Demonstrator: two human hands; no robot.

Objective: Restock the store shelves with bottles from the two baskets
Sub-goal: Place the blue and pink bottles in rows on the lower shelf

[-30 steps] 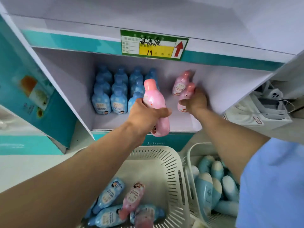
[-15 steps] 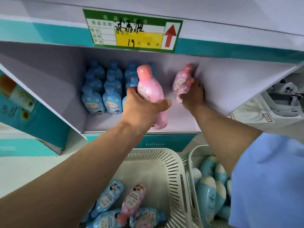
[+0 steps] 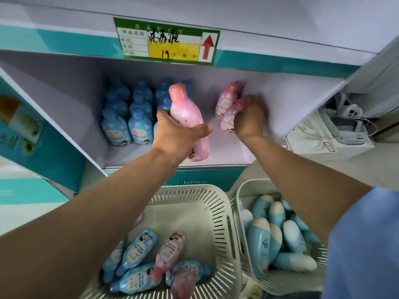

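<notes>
Head: pink bottles (image 3: 186,108) partly behind hands (image 3: 177,137)

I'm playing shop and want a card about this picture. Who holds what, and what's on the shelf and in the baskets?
left hand: grips near pink bottle, cap up
right hand: holds tilted pink bottle, just in front of back pink bottle
shelf, left side: shelf blue bottles standing in rows
left basket: loose blue and pink bottles lying down
right basket: blue-and-white bottles piled
</notes>
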